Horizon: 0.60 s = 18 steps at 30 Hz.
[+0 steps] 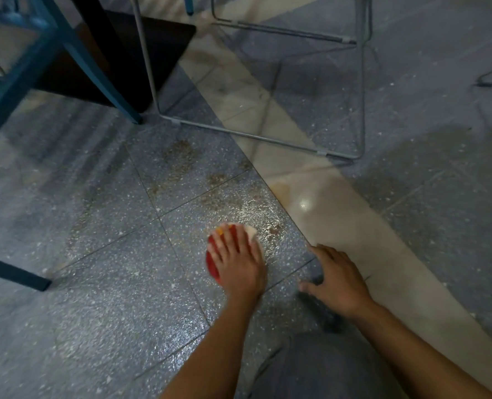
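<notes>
My left hand (237, 262) lies flat with spread, straight fingers on a red and white cloth (252, 232), pressing it onto the wet, speckled grey floor tiles (109, 283). Only the cloth's edges show around the hand. Brown stains (181, 156) spot the tiles beyond the cloth, and a wet sheen lies just right of it. My right hand (335, 280) rests palm down on the floor to the right, fingers spread, holding nothing, at the edge of a pale beige floor strip (334, 214).
Blue chair legs (66, 53) stand at upper left, with another blue leg (14, 276) at the left edge. A grey wire frame (256, 136) sits on the floor ahead. A dark base plate (141, 61) lies behind. My grey-trousered knee (325, 367) is at the bottom.
</notes>
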Motion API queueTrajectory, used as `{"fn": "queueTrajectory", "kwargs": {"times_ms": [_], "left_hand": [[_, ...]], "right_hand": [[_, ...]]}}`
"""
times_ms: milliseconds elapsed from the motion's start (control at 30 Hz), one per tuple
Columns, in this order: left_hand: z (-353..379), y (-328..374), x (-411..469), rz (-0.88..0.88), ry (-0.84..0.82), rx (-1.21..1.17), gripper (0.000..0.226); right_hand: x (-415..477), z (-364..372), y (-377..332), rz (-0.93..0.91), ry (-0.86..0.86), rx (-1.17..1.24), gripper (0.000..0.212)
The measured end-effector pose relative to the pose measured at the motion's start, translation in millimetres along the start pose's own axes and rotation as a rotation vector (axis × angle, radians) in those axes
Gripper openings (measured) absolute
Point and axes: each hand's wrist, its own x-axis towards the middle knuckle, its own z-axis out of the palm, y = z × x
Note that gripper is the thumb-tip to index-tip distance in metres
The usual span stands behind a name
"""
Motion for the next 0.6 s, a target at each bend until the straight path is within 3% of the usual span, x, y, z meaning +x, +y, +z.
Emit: {"fn": "queueTrajectory", "kwargs": {"times_ms": [167, 267, 367, 433, 600], "left_hand": [[20.1, -46.2, -73.9, 0.536, -0.088, 0.097, 0.062], [0.8, -125.3, -104.8, 0.676, -0.147, 0.196, 0.059], [-32.9, -187.8, -96.5, 0.552, -0.133, 0.204, 0.062], [-48.3, -194.3, -72.7, 0.406, -0.113, 0.229, 0.061], [-46.1, -96.0, -16.5, -0.198, -0.016, -0.034, 0.067]], "right_hand": [[1.9, -9.9, -1.7, 0.001, -0.002, -0.022, 0.103], [3.2, -19.9, -2.6, -0.009, -0.008, -0.026, 0.103], [7.7, -33.6, -2.3, -0.018, 0.011, -0.071, 0.102], [10.0, -43.0, -3.2, -0.020, 0.024, -0.112, 0.101], [6.0, -58.6, -11.5, -0.029, 0.027, -0.166, 0.101]]}}
